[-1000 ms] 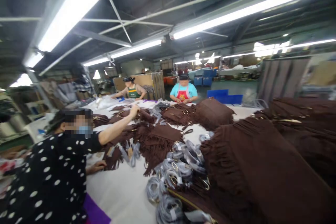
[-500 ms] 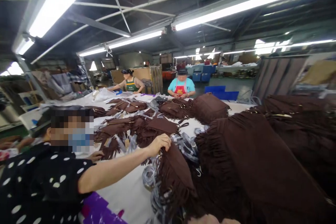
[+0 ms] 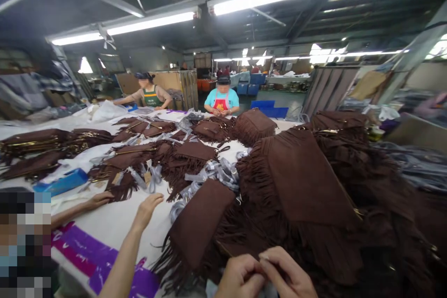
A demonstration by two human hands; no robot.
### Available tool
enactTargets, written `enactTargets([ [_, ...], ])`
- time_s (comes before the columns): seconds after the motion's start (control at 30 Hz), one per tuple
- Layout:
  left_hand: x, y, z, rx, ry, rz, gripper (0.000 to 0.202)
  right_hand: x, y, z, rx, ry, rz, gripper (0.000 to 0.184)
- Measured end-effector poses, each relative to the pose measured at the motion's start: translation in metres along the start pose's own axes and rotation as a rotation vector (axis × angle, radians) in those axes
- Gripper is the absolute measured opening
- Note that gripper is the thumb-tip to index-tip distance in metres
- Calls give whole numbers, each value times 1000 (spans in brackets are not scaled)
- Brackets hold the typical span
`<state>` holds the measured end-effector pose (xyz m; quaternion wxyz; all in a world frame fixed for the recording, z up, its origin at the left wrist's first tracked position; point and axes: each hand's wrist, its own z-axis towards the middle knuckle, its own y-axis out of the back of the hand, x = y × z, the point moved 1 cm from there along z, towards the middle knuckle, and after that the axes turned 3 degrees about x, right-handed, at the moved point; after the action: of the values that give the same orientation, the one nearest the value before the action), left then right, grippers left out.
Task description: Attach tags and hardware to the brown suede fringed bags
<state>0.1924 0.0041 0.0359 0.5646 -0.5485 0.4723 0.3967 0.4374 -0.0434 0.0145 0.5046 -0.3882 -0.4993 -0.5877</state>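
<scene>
At the bottom edge, my left hand (image 3: 240, 277) and my right hand (image 3: 287, 271) are close together, fingertips pinched and almost touching. Whatever they pinch is too small or hidden to make out. Just beyond them lies a dark brown fringed bag (image 3: 206, 219), slanted over other fringe. To the right, a larger brown fringed bag (image 3: 310, 177) with a gold zipper end tops a heap of similar bags. Grey plastic-wrapped straps (image 3: 223, 172) lie behind the nearer bag. Some pale plastic shows beneath my hands.
A co-worker's hand (image 3: 148, 207) reaches in from the left, above purple plastic film (image 3: 91, 251). More brown bags (image 3: 35, 142) with gold zippers and a blue holder (image 3: 61, 181) lie on the white table (image 3: 139, 219). Two people stand at the far side.
The co-worker's hand has released a brown bag and drawn back left; that bag now lies flatter. My view has swung right, and both my hands have come up into sight.
</scene>
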Motion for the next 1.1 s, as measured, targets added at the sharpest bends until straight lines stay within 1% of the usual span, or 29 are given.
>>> enactTargets([
  [0.07, 33, -54, -20, 131, 116, -2, 15, 4, 1, 1, 0, -103, 93, 35],
  [0.1, 46, -76, -27, 176, 160, -12, 18, 6, 1, 1, -1, -159, 146, 37],
  [0.13, 54, -93, -33, 209, 192, 7, 19, 9, 0, 1, 7, -209, 199, 38],
  [0.17, 59, -104, -36, 229, 207, 45, 19, 11, -1, 1, 14, -250, 246, 37],
  [0.2, 61, -109, -37, 242, 211, 98, 18, 13, -3, 2, 18, -280, 285, 37],
  [0.27, 60, -109, -35, 252, 196, 199, 16, 14, -4, 3, 22, -322, 343, 36],
  [0.37, 55, -102, -30, 260, 170, 259, 21, 9, -4, 3, 30, -359, 410, 37],
  [0.43, 53, -101, -30, 260, 155, 310, 22, 4, -3, 3, 28, -368, 441, 36],
  [0.53, 52, -104, -32, 261, 117, 400, 23, -1, -1, 2, 28, -356, 453, 30],
  [0.63, 49, -106, -34, 231, 10, 519, 24, 0, 0, 1, 11, -333, 407, 26],
  [0.73, 48, -107, -34, 213, -126, 633, 30, 2, 1, 2, -21, -318, 333, 25],
  [0.8, 50, -106, -34, 211, -181, 680, 31, 0, 2, 2, -30, -312, 299, 25],
  [0.87, 52, -106, -34, 196, -208, 713, 30, -1, 3, 1, -29, -315, 281, 25],
  [0.93, 53, -106, -35, 171, -212, 717, 29, -1, 4, 1, -32, -316, 289, 27],
  [1.0, 53, -105, -35, 134, -185, 667, 27, 0, 4, 2, -49, -310, 318, 29],
  [1.03, 53, -104, -35, 119, -144, 609, 26, 0, 4, 2, -56, -314, 345, 31],
  [1.1, 53, -103, -34, 108, 8, 413, 22, -1, 5, 3, -42, -363, 437, 35],
])
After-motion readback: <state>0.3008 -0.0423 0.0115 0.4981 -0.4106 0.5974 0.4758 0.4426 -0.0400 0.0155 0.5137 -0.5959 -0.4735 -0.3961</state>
